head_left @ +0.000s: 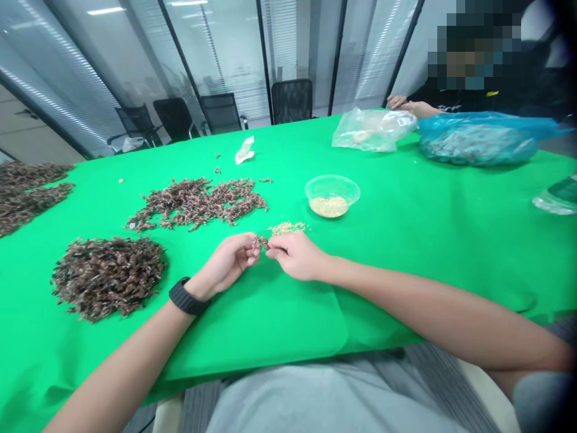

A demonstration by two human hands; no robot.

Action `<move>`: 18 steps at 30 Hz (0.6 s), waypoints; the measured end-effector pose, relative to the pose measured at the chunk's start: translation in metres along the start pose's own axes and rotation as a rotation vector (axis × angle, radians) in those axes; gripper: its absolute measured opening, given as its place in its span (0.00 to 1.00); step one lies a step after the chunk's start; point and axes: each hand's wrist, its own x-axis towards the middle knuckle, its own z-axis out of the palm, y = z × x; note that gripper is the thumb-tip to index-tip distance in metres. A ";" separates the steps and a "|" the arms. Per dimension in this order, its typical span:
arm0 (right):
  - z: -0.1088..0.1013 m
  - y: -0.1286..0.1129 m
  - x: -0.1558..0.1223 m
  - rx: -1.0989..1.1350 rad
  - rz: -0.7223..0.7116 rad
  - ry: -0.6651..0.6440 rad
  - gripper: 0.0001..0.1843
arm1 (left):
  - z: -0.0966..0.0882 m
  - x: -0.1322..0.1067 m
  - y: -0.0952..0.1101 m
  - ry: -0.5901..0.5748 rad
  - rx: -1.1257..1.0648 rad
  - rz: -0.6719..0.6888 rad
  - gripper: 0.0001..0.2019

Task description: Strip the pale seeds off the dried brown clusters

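Note:
My left hand [229,261] and my right hand [295,254] meet over the green tablecloth [406,240], fingertips pinched together on one small brown seed pod [262,240]. Both hands are closed in a pinch. A black band sits on my left wrist. Just beyond my right hand lies a little heap of pale seeds [287,227]. A clear plastic bowl [332,195] with more pale seeds stands behind it. A spread of brown pods [198,202] lies further back left, and a denser pile of pods [108,275] lies left of my left forearm.
More brown pods [27,192] cover the far left edge. A crumpled white scrap [244,150] lies at the back. A clear bag [372,129] and a blue bag [478,139] sit at back right before another seated person [478,78]. Black chairs [292,100] line the glass wall.

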 end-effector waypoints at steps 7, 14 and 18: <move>-0.002 0.003 -0.002 -0.172 -0.049 -0.023 0.14 | 0.001 -0.002 0.004 -0.002 -0.104 -0.140 0.02; 0.003 0.000 -0.004 -0.148 0.029 -0.025 0.15 | -0.002 -0.001 0.000 -0.006 -0.011 -0.113 0.02; 0.007 -0.011 -0.004 0.071 0.207 -0.017 0.16 | -0.001 0.001 -0.005 0.050 0.148 0.047 0.04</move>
